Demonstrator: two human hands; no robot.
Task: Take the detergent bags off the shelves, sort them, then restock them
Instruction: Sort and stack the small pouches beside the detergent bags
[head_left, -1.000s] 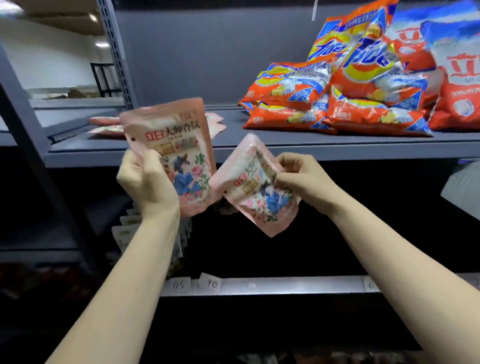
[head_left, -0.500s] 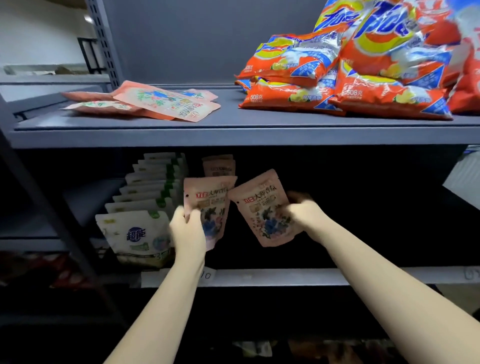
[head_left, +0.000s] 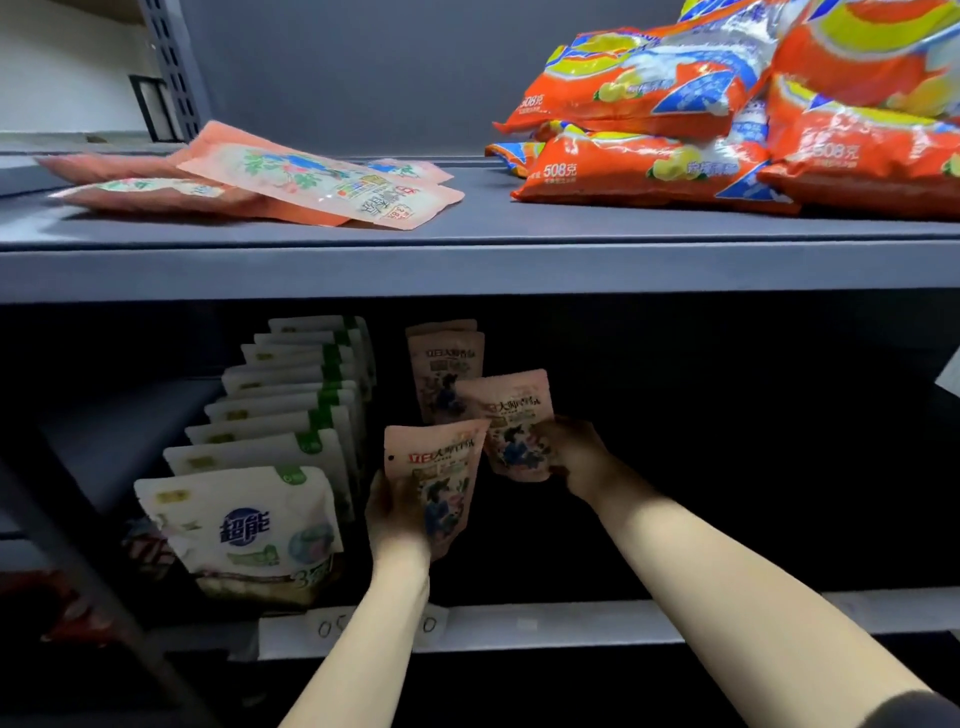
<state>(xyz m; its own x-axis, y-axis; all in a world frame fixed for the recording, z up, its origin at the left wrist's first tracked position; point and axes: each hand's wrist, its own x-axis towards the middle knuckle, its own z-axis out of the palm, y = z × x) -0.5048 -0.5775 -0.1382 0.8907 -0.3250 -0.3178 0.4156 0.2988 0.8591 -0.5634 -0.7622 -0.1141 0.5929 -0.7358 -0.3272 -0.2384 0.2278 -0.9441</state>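
Now both pink pouches have dropped from upper-shelf height into the lower shelf (head_left: 519, 623): my left hand (head_left: 397, 512) clamps one pouch (head_left: 441, 478), my right hand (head_left: 576, 457) another (head_left: 511, 415) at two o'clock, reaching the standing pink row (head_left: 441, 364); restocking begins.

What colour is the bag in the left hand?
Pale pink, with a blue-dressed figure and flowers printed on the pouch, seen in the head view.
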